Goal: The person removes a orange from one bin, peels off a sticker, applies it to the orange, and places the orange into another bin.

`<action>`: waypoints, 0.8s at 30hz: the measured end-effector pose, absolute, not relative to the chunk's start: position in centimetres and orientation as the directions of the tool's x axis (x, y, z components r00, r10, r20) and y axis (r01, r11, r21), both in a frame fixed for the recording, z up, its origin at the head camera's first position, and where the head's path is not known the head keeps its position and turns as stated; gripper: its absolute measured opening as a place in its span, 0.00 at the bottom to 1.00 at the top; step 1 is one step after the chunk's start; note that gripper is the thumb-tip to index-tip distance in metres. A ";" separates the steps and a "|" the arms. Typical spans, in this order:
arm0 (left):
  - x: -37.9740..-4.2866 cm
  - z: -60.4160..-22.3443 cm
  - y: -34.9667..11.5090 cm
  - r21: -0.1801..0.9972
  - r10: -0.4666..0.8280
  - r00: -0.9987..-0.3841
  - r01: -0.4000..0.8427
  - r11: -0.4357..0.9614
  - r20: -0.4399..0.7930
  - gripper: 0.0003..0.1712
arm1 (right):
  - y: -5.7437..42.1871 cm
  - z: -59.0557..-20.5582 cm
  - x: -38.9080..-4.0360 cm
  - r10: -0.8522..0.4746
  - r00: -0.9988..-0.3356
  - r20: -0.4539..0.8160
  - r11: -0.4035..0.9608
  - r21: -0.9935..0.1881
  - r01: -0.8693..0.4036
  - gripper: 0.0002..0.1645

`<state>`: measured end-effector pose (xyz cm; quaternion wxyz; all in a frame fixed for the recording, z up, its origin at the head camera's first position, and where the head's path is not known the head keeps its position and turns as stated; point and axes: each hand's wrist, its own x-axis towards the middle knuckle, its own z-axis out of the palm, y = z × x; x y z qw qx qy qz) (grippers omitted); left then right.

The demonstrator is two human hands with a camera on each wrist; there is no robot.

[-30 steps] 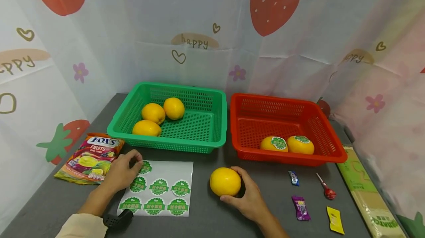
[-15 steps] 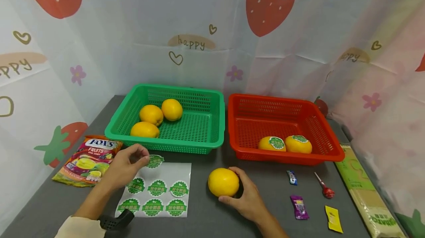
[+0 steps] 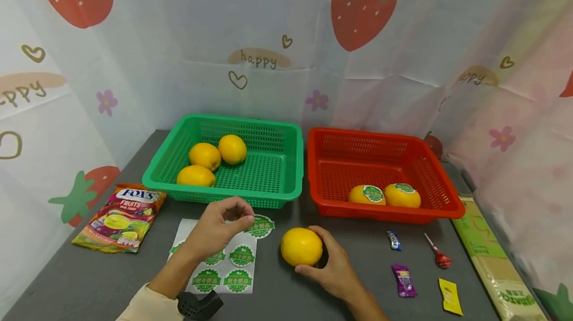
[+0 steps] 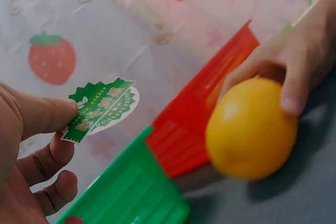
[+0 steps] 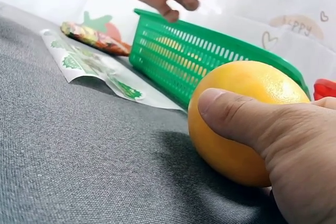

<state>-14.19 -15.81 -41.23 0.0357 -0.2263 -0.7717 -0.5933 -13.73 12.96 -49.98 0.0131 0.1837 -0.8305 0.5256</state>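
Note:
Between thumb and finger my left hand [image 3: 219,229] pinches a green and white round sticker [image 3: 261,226] by its edge, above the right side of the sticker sheet [image 3: 245,273]. Printed characters show on the sticker's face in the left wrist view. My right hand [image 3: 333,268] grips a yellow-orange fruit [image 3: 302,246], thumb on the near side and fingers behind it. That fruit sits low at the table, to the right of the sheet, and bears no sticker on the sides in view. Several green stickers are on the sheet, partly hidden by my left forearm.
A green basket [image 3: 224,196] with 3 fruits stands behind the sheet. Right of it, a red basket [image 3: 331,207] holds 2 stickered fruits. A candy bag [image 3: 123,219] lies at left; small candies [image 3: 404,281], a lollipop [image 3: 443,260] and a long green package [image 3: 492,256] lie at right.
My left hand has lifted the sticker off the sheet's upper left corner and carried it rightward, toward the fruit. My right hand keeps its grip on the fruit in the same place.

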 end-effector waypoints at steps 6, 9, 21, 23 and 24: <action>-14.5 -41.6 -13.0 0.904 0.350 -0.888 0.381 0.196 0.298 0.01 | 13.0 -50.0 -13.7 -0.295 -0.930 0.219 0.380 -0.866 -0.325 0.52; -14.7 -41.8 -11.8 0.911 0.372 -0.885 0.366 0.190 0.279 0.02 | 13.1 -50.0 -13.8 -0.306 -0.926 0.221 0.368 -0.870 -0.329 0.52; -15.6 -43.6 -8.5 0.933 0.425 -0.873 0.328 0.148 0.240 0.03 | 13.0 -49.9 -13.8 -0.324 -0.918 0.226 0.360 -0.868 -0.341 0.51; -15.7 -43.9 -7.9 0.928 0.428 -0.873 0.331 0.171 0.233 0.02 | 13.1 -49.9 -13.8 -0.322 -0.920 0.222 0.363 -0.869 -0.337 0.51; -15.7 -43.9 -7.7 0.923 0.429 -0.873 0.338 0.186 0.233 0.02 | 13.1 -49.9 -13.8 -0.321 -0.921 0.222 0.365 -0.868 -0.336 0.51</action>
